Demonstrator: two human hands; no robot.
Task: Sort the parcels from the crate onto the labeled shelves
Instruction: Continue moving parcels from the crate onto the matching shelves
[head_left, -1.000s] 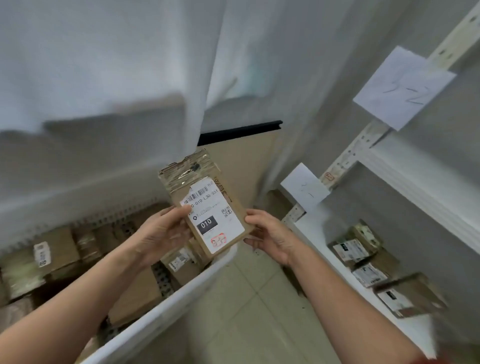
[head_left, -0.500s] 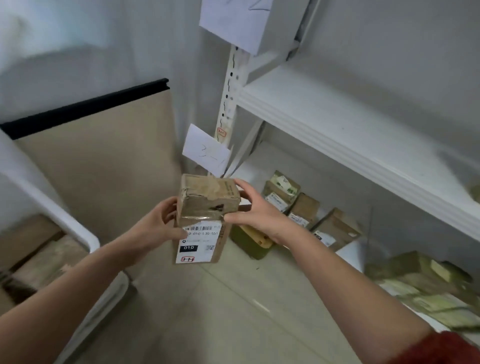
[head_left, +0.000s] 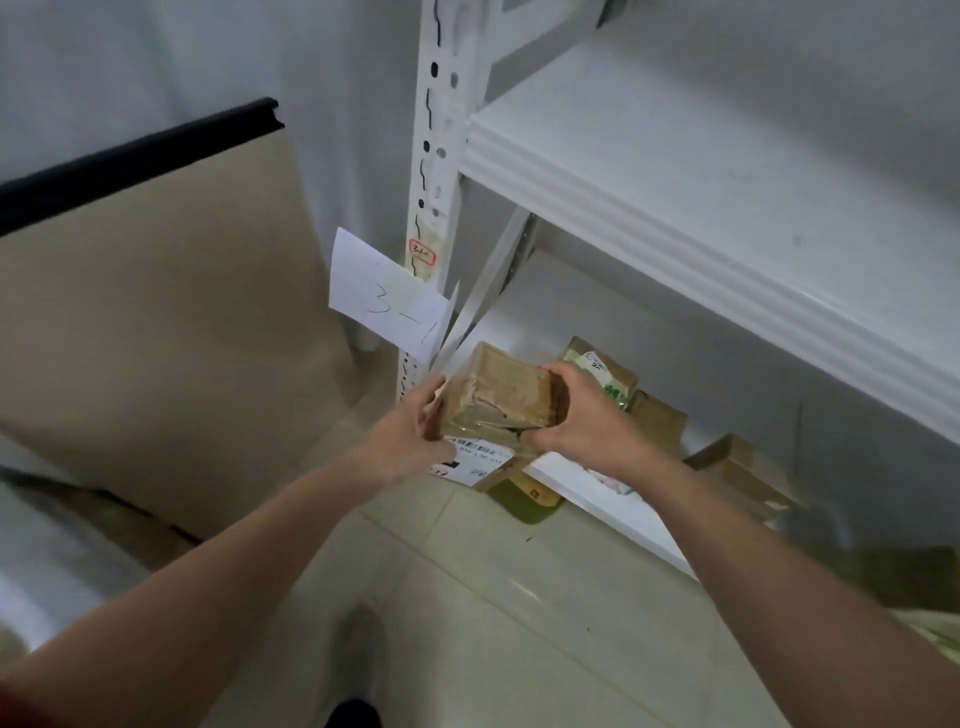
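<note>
A taped brown cardboard parcel (head_left: 498, 395) with a white barcode label on its near face is held between both hands at the left front corner of the bottom shelf (head_left: 587, 491). My left hand (head_left: 410, 436) grips its left side. My right hand (head_left: 582, 415) grips its right end, fingers curled over the top. A paper sign reading "3-1" (head_left: 387, 299) hangs on the shelf post just above the parcel. Other parcels (head_left: 605, 374) lie on the bottom shelf behind my right hand.
A white shelf board (head_left: 675, 171) juts out above the bottom shelf. The white perforated post (head_left: 431, 171) stands to the left. A beige board with a black top edge (head_left: 156, 291) leans at left. More parcels (head_left: 737, 467) sit further right on the shelf. Tiled floor (head_left: 493, 597) lies below.
Both hands have carried the parcel away from the crate, forward and down to the bottom shelf's left corner. The crate has left the view.
</note>
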